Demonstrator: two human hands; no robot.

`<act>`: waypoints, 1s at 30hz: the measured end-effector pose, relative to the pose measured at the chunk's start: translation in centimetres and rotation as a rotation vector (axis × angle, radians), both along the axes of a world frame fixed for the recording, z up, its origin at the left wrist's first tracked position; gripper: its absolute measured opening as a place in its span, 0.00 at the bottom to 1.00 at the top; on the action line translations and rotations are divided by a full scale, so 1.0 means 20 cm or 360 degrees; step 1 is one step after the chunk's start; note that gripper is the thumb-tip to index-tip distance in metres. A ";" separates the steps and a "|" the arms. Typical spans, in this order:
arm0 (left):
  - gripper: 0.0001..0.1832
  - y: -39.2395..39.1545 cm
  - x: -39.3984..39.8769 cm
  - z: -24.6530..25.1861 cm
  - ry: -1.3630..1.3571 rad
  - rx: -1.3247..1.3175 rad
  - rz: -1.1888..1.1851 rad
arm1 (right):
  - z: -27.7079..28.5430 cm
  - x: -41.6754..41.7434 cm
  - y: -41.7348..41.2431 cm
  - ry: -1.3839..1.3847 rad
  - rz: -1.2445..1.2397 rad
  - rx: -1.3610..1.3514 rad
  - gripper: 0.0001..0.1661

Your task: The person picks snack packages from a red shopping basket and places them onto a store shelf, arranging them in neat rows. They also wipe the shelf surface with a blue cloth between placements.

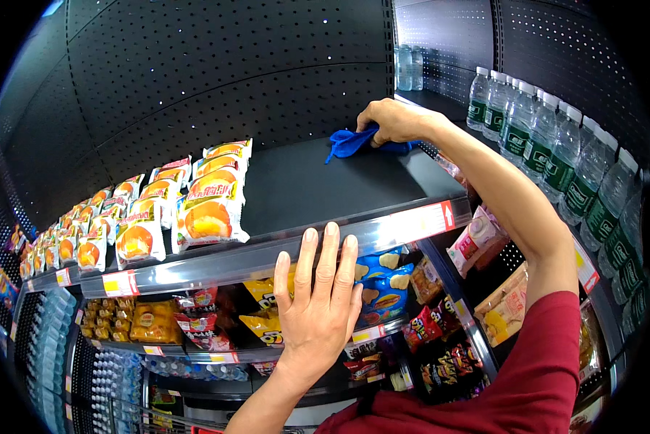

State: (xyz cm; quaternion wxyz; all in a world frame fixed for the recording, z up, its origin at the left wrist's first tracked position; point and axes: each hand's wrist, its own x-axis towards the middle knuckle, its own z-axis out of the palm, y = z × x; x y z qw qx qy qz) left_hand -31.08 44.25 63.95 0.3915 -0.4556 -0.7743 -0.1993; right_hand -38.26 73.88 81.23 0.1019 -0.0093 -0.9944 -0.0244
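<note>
My right hand (398,122) is shut on a bunched blue cloth (352,142) at the back right of the black metal top shelf (298,190). Part of the cloth is hidden under the fingers. My left hand (319,304) holds nothing; its fingers point up, slightly apart, with the fingertips at the clear price rail (260,257) along the shelf's front edge. Whether they press on the rail I cannot tell. Rows of plastic-wrapped round buns or cakes (208,214) stand on the left part of that shelf.
Green-labelled water bottles (520,127) line the shelf at the right. A black perforated panel (222,70) rises behind the top shelf. Below are blue snack bags (384,290), yellow snack bags (262,325) and packaged baked goods (154,321). More bottles (51,331) stand at the lower left.
</note>
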 end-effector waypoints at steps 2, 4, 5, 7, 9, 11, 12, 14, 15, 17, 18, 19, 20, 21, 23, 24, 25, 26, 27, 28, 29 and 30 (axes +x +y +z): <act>0.41 0.01 0.00 0.00 -0.0002 0.0010 -0.0012 | 0.02 0.09 -0.05 -0.0054 0.0064 -0.0001 0.26; 0.41 0.01 0.00 -0.01 0.0018 0.0028 -0.0028 | 0.03 0.18 -0.13 -0.0079 0.0150 -0.0015 0.26; 0.41 0.01 -0.01 -0.01 0.0030 0.0034 -0.0023 | 0.03 0.20 -0.18 -0.0106 0.0234 -0.0009 0.25; 0.42 0.01 -0.01 0.00 0.0033 0.0042 -0.0028 | 0.04 0.27 -0.30 -0.0138 0.0369 -0.0080 0.23; 0.42 0.01 -0.01 -0.01 0.0034 0.0048 -0.0034 | 0.02 0.30 -0.37 -0.0142 0.0535 -0.0212 0.21; 0.42 0.01 -0.01 -0.01 0.0037 0.0051 -0.0035 | -0.01 0.33 -0.41 -0.0066 0.0723 -0.0220 0.19; 0.42 0.01 -0.02 -0.01 0.0036 0.0044 -0.0036 | 0.01 0.34 -0.42 -0.0097 0.0630 -0.0219 0.20; 0.43 0.00 -0.02 -0.01 0.0032 0.0027 -0.0028 | 0.02 0.34 -0.39 -0.0117 0.0495 -0.0238 0.21; 0.43 0.00 -0.02 -0.01 0.0026 0.0020 -0.0025 | 0.01 0.31 -0.32 -0.0108 0.0447 -0.0257 0.22; 0.43 -0.01 -0.01 -0.01 0.0010 0.0008 -0.0019 | 0.00 0.27 -0.19 -0.0034 0.0218 -0.0214 0.22; 0.43 0.00 -0.01 -0.01 0.0006 0.0012 -0.0025 | 0.00 0.24 -0.10 -0.0028 0.0111 -0.0204 0.22; 0.43 0.01 0.00 -0.01 0.0000 0.0025 -0.0061 | 0.01 0.24 0.00 -0.0021 -0.0026 -0.0185 0.23; 0.43 0.01 -0.01 -0.01 0.0000 0.0013 -0.0031 | 0.00 0.18 0.09 -0.0030 -0.0133 -0.0193 0.23; 0.43 0.01 -0.01 -0.01 0.0009 0.0012 -0.0022 | 0.00 0.14 0.18 -0.0039 -0.0266 -0.0189 0.24; 0.42 0.01 -0.01 -0.01 0.0028 0.0004 -0.0002 | -0.02 0.08 0.35 0.0169 -0.0383 -0.0342 0.25; 0.42 0.01 -0.01 0.00 0.0049 -0.0004 -0.0001 | 0.01 0.10 0.41 0.0297 -0.0375 -0.0431 0.25; 0.42 0.01 -0.01 0.00 0.0059 -0.0016 0.0008 | 0.07 0.10 0.45 0.0429 -0.0337 -0.0523 0.24; 0.42 0.01 -0.01 0.00 0.0070 -0.0027 0.0014 | 0.13 0.11 0.49 0.0625 -0.0314 -0.0726 0.24; 0.41 0.01 -0.01 0.00 0.0077 -0.0040 0.0026 | 0.20 0.10 0.52 0.0815 -0.0282 -0.0934 0.25; 0.41 0.01 -0.01 0.00 0.0074 -0.0050 0.0028 | 0.27 0.08 0.56 0.1141 -0.0221 -0.0923 0.25; 0.41 0.01 -0.01 0.00 0.0071 -0.0058 0.0024 | 0.34 0.06 0.61 0.1467 -0.0160 -0.0902 0.26; 0.41 0.01 -0.01 0.00 0.0069 -0.0076 0.0032 | 0.43 0.03 0.62 0.1667 -0.0069 -0.0879 0.27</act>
